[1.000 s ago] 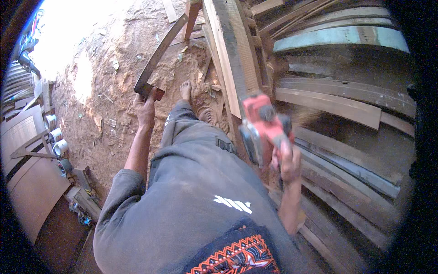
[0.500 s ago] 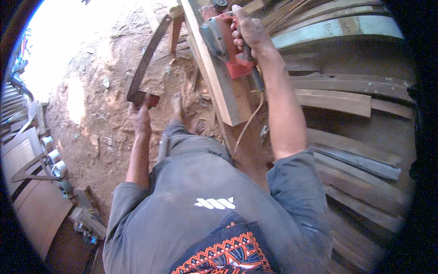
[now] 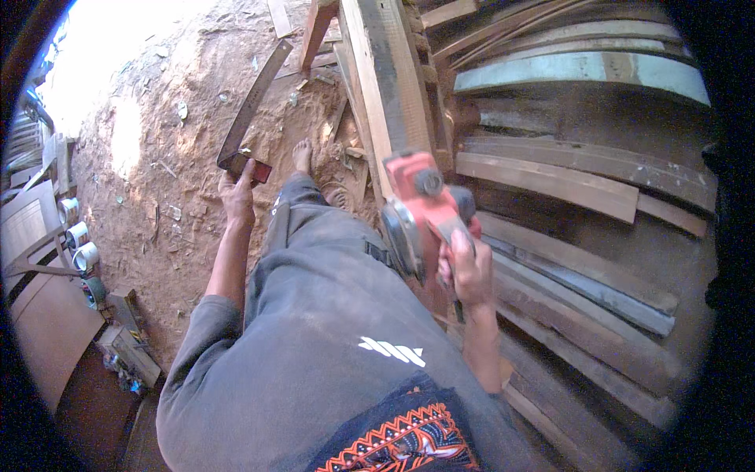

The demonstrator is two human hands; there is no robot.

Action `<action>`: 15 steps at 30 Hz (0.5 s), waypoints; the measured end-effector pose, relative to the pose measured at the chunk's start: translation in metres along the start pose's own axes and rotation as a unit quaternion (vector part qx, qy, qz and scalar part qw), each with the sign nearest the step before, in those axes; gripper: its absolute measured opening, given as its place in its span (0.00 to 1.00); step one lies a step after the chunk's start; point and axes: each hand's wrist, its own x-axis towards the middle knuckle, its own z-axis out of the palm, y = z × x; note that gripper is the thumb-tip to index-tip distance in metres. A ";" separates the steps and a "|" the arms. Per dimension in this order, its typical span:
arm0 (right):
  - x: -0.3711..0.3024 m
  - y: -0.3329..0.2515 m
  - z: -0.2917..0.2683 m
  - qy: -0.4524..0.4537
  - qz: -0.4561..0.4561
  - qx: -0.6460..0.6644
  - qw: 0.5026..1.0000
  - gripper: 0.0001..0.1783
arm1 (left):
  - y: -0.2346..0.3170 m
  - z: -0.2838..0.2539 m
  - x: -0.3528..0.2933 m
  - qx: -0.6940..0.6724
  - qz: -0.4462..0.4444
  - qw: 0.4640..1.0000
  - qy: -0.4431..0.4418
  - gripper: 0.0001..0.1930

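My left hand (image 3: 238, 200) is closed around the stock of a try square (image 3: 253, 104), whose long metal blade points forward and away over the dirt floor. The stock looks dark red. In my right hand (image 3: 469, 275) I grip a red electric planer (image 3: 417, 193) by its handle. The planer is tilted, with its sole turned toward my body, and slightly blurred. It hangs near the close end of a long wooden beam (image 3: 379, 71) and hides that end. Whether the two touch, I cannot tell.
Many planks (image 3: 550, 185) lie stacked along the right, one of them painted pale blue (image 3: 582, 72). A wooden support leg (image 3: 316, 33) stands by the beam's far part. My bare foot (image 3: 302, 156) rests on the dirt floor (image 3: 189, 228). White round containers (image 3: 85, 256) and panels line the left.
My right hand has drawn the planer back off the beam toward my body and turned it. The left hand with the try square has stayed nearly in place.
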 end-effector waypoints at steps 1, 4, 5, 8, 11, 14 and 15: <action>0.018 -0.018 0.008 -0.006 -0.053 0.041 0.998 0.25 | 0.001 0.005 0.001 0.003 -0.012 1.000 0.009 0.13; 0.103 -0.087 0.025 -0.049 -0.212 -0.011 0.976 0.31 | 0.006 0.019 0.007 -0.009 0.012 1.000 0.025 0.12; 0.141 -0.110 0.032 -0.013 -0.189 -0.061 0.980 0.34 | 0.008 0.022 0.008 -0.014 0.019 1.000 0.012 0.13; 0.227 -0.173 0.053 -0.033 -0.254 0.041 0.966 0.32 | 0.014 0.026 0.006 -0.019 0.056 0.998 -0.024 0.13; 0.224 -0.160 0.045 -0.063 -0.230 0.069 0.969 0.32 | 0.017 0.020 0.002 0.015 0.063 0.998 -0.003 0.13; 0.150 -0.103 0.021 -0.067 -0.197 0.030 0.978 0.33 | 0.009 0.005 -0.004 -0.010 0.024 1.000 -0.016 0.13; 0.118 -0.083 0.011 -0.027 -0.140 -0.028 0.989 0.34 | 0.006 0.001 -0.002 -0.005 0.015 1.000 -0.017 0.13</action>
